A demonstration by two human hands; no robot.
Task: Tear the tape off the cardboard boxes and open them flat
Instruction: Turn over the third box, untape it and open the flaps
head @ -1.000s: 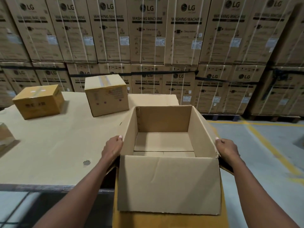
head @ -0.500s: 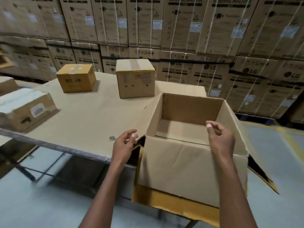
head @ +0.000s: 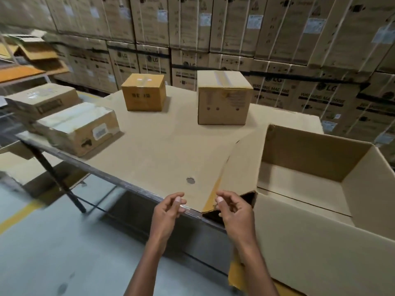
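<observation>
Right of the empty, loosely curled right hand [head: 233, 208] and left hand [head: 168, 210], one open box [head: 320, 210] stands unflattened; beyond them four boxes [head: 223, 97] look sealed

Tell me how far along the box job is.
Started: the big open box has its top flaps open but still stands unflattened. Both the left hand and right hand are empty. Left: four taped boxes, including the yellow box and tall box.
</observation>
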